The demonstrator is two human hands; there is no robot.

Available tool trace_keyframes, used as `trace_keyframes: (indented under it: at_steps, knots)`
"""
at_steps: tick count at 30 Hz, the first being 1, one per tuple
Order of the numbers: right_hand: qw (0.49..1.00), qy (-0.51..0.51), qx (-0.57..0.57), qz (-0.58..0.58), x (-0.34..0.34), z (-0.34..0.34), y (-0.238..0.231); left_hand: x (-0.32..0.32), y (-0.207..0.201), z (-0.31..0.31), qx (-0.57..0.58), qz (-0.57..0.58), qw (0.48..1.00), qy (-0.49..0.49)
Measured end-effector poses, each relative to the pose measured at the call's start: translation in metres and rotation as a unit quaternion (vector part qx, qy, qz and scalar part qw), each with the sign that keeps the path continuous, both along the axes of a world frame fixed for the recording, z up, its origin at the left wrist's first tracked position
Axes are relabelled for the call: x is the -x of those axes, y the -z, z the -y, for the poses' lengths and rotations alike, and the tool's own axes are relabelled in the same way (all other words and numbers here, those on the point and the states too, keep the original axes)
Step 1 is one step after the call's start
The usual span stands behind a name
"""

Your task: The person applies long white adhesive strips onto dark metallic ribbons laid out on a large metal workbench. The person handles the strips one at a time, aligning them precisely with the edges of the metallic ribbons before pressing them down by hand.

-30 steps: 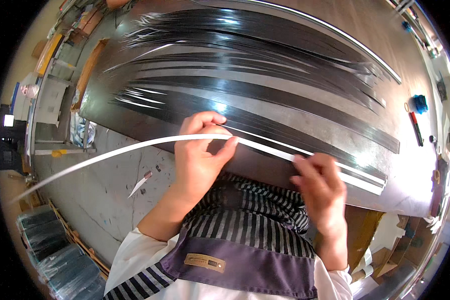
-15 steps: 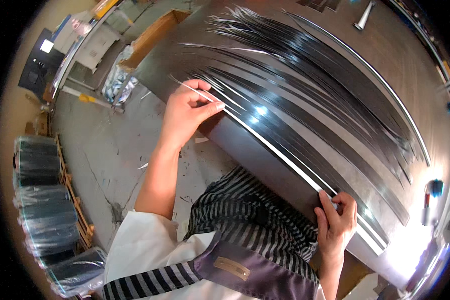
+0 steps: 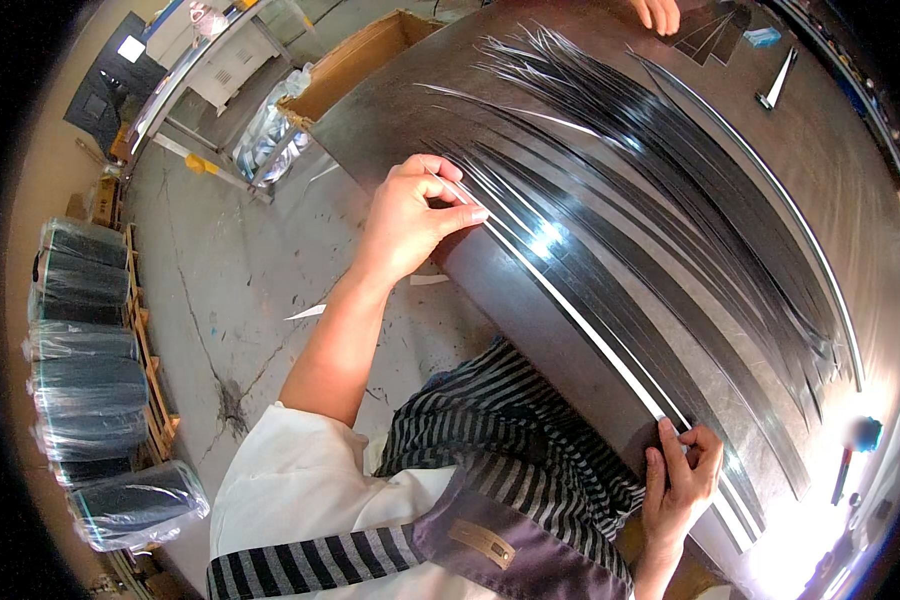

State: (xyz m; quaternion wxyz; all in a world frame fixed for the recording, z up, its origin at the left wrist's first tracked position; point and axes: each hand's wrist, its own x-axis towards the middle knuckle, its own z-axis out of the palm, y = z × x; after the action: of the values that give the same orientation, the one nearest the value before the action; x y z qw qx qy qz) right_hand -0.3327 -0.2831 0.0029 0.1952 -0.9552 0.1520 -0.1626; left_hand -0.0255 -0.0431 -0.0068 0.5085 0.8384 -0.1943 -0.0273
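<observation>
A long thin white strip [image 3: 578, 325] runs slantwise along the near edge of the dark table, beside flat black strips [image 3: 610, 285]. My left hand [image 3: 402, 222] pinches its far-left end between thumb and fingers. Lower right, my right hand [image 3: 685, 478] has bent fingers gripping the same strip close to its other end, which continues past the hand to the table's corner. More narrow white edges show among the black strips next to my left hand. What lies under the right fingertips is partly hidden.
Beyond lie a thick bundle of black strips [image 3: 670, 150] and a long shiny rod [image 3: 800, 225]. Another person's hand [image 3: 656, 14] shows at the far edge, near dark sample pieces [image 3: 712, 38]. An open cardboard box [image 3: 370, 60] stands at the table's left end; wrapped rolls [image 3: 88, 350] sit on a pallet.
The view has shifted, so the table appears farther right and lower. Another person's hand has come into view at the far edge. Both my hands stay on the white strip.
</observation>
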Motion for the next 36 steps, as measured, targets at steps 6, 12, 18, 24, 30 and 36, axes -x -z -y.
trace_keyframes:
  at_steps: [6, 12, 18, 24, 30, 36]
  knots:
    - [1.0, 0.008, -0.015, -0.004, -0.001, -0.001, -0.002, -0.002, 0.002, -0.001, -0.021, 0.002, 1.0, 0.0]
    - [1.0, 0.01, -0.01, -0.016, 0.0, -0.002, -0.005, -0.043, 0.006, -0.024, -0.116, 0.037, 0.985, -0.121]
    - [1.0, -0.002, -0.023, 0.006, 0.001, 0.001, -0.004, -0.077, -0.004, -0.032, -0.065, -0.01, 0.996, -0.064]
    - [1.0, -0.014, -0.008, 0.019, -0.002, 0.001, -0.006, 0.058, -0.033, 0.053, 0.007, 0.095, 0.988, 0.123]
    - [0.999, -0.017, 0.002, 0.031, 0.003, 0.007, -0.003, 0.082, -0.015, 0.077, -0.078, 0.121, 0.967, 0.208]
    - [0.938, -0.015, -0.289, 0.191, 0.023, 0.025, 0.0, 0.099, -0.019, 0.081, -0.082, 0.149, 0.967, 0.192]
